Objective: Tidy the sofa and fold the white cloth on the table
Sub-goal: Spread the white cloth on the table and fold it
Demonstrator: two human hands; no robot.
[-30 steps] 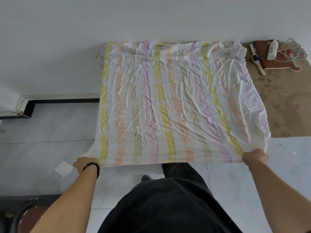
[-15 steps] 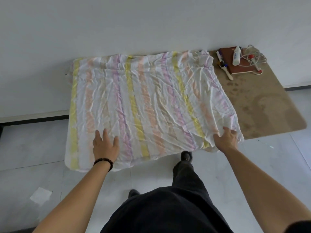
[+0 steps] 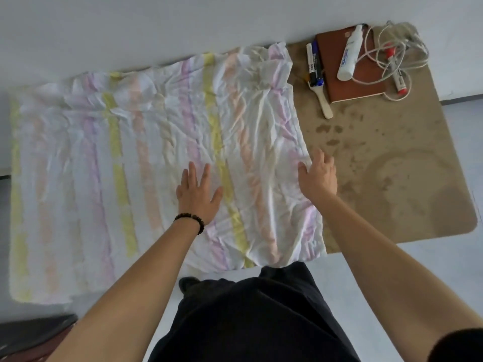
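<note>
A white cloth (image 3: pixel 109 163) with yellow, pink and orange stripes lies spread and wrinkled over the left part of a brown table (image 3: pixel 392 178). Its near edge hangs over the table's front. My left hand (image 3: pixel 198 194), wearing a dark bead bracelet, lies flat with straight fingers on the middle of the cloth. My right hand (image 3: pixel 317 176) rests with spread fingers on the cloth's right edge, partly over bare tabletop. Neither hand grips anything.
At the table's far right corner sit a brown notebook (image 3: pixel 363 71), a white spray bottle (image 3: pixel 350 54), markers (image 3: pixel 315 65), a pale wooden stick (image 3: pixel 324 105) and a tangled white cable (image 3: pixel 392 50). A white wall runs behind. My dark trousers and pale floor fill the foreground.
Both hands let go of the cloth's near edge and laid it down. They then slid forward and to the right over it, flat on the fabric.
</note>
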